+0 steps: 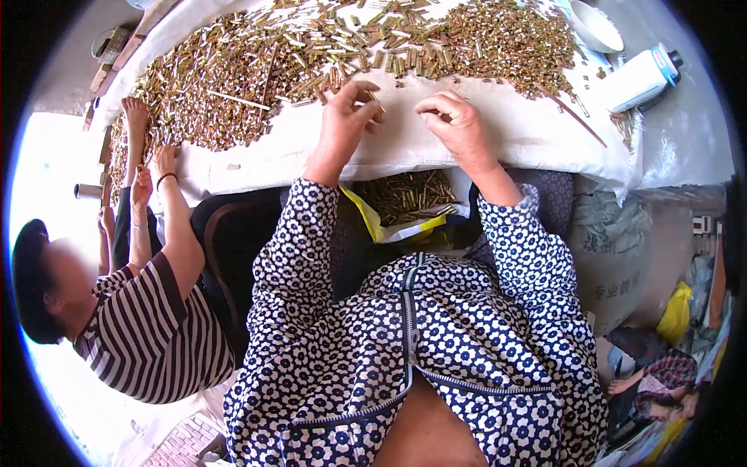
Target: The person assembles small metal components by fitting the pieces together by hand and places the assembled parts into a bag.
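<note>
My left hand [346,118] is raised over the near edge of the cloth-covered table. Its thumb and fingers close on a small brass-coloured tube [377,98]. A short way to the right, my right hand [459,128] has thumb and forefinger pinched together; whatever they hold, if anything, is too small to name. The hands are apart. Beyond them lie loose brass-coloured tubes [416,61], with a heap of short shiny metal pieces [506,50] to the right. Below the table edge, a yellow-edged bag [364,214] in front of my lap holds many similar slim tubes [405,192].
A larger heap of metal pieces [202,93] covers the table's left. Another person in a striped shirt [156,335] works there with hands at the heap. A thin stick [572,118], a white bottle [642,79] and a white bowl [595,27] are on the right.
</note>
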A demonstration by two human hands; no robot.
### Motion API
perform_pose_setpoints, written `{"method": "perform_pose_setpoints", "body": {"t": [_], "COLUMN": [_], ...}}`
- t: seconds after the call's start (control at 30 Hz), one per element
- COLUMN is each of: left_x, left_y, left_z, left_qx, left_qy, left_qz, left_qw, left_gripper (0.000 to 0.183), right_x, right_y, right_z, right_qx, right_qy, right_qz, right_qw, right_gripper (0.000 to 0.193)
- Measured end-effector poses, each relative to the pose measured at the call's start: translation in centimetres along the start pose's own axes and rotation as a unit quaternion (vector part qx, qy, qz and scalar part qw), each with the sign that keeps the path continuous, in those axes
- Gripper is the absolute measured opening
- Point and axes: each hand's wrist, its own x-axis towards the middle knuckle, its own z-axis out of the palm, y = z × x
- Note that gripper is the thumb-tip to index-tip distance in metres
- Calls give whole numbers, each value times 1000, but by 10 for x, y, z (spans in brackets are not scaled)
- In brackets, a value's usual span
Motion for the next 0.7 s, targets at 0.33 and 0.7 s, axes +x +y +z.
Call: {"method": "perform_pose_setpoints", "body": {"t": [0.33,0.7], "left_x": [-36,-44], "left_y": [-5,-6], "left_z": [5,12], "left_qx": [-217,-298], "left_qy": [-49,-47], "left_qz": [-53,-41], "left_qw": [973,953], "left_gripper": [7,7], "right_x": [-14,-19], "right_y": [-16,-17], "right_z": [13,12], "right_qx": [233,264], "right_qy": [-53,-51], "right_qz": [142,143], "right_qw": [961,953], "right_gripper": [10,9]}}
